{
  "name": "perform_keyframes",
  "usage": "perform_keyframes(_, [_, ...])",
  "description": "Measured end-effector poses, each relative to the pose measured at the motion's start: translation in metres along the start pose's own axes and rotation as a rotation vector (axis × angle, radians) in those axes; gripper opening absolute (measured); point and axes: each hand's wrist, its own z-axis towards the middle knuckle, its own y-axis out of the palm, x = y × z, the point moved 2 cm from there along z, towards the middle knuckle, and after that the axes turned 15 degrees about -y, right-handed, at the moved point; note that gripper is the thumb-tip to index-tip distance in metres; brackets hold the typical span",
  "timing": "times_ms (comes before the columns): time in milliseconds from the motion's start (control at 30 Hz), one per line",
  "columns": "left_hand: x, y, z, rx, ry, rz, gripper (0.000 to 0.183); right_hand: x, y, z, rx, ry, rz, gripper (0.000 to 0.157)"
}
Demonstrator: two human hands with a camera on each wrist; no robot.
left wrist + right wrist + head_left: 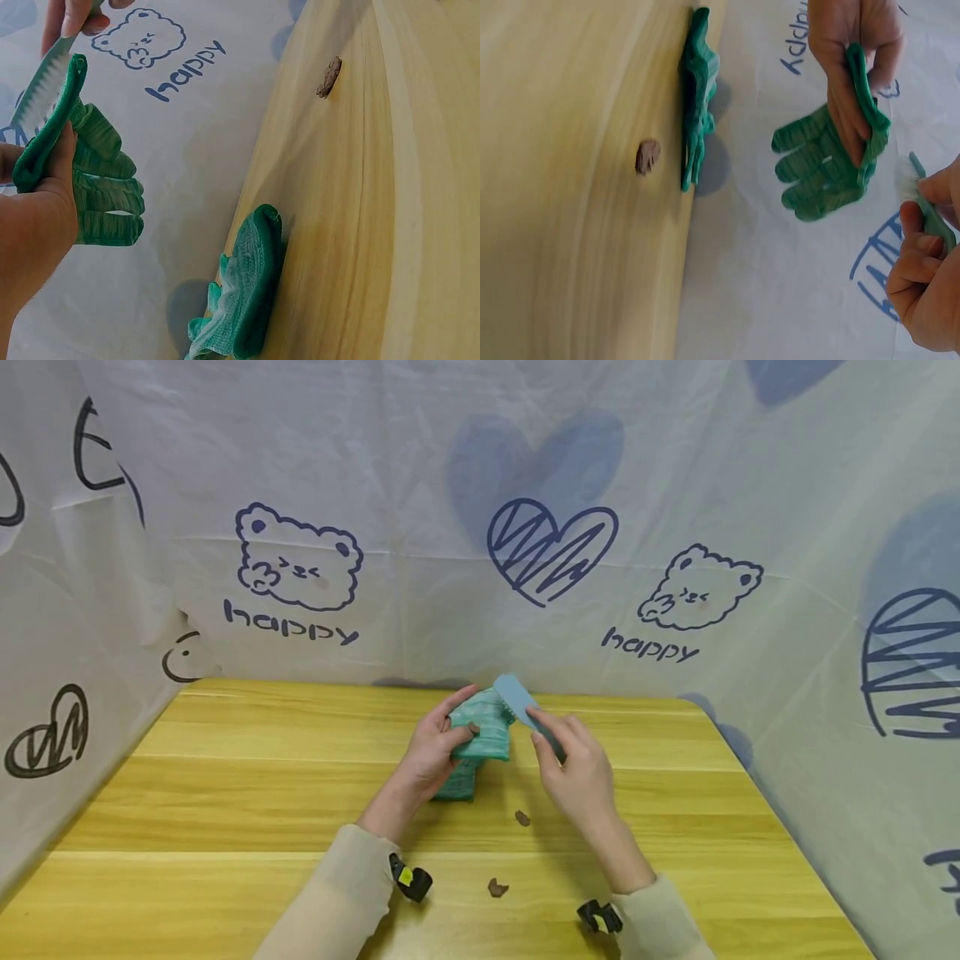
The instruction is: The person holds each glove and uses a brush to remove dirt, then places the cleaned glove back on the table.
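Observation:
My left hand (429, 756) holds a green knit work glove (487, 735) above the table, with the thumb on top and the other fingers under it. The glove's fingers (109, 191) hang down in the left wrist view. A small brown bit (473, 728) lies on the glove by my thumb. My right hand (581, 772) grips a light blue brush (516, 696) by its handle. White bristles (43, 94) face the glove's cuff, close to it; whether they touch it, I cannot tell. A second green glove (456, 785) lies on the table below.
On the wooden table (262, 802) lie two brown crumbly pieces, one piece (522, 818) nearer the gloves and another piece (497, 887) closer to me. A white cloth (420, 593) printed with bears and hearts hangs behind the table and at its sides.

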Motion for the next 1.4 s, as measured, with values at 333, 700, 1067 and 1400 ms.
perform_keyframes(333, [0.001, 0.001, 0.0, 0.053, -0.004, 0.011, 0.07, -0.015, 0.011, -0.003, -0.071, -0.111, 0.067, 0.035])
perform_keyframes(700, [0.002, 0.003, -0.001, 0.066, -0.002, -0.017, 0.071, -0.016, 0.014, -0.005, -0.102, -0.156, 0.027, 0.035])
perform_keyframes(1067, [-0.001, 0.002, 0.002, 0.095, -0.002, 0.01, 0.069, -0.01, 0.014, -0.005, -0.088, -0.158, -0.093, 0.035])
perform_keyframes(1400, [-0.003, 0.0, 0.003, 0.118, -0.077, 0.046, 0.07, 0.001, 0.009, -0.005, -0.051, -0.046, -0.111, 0.035])
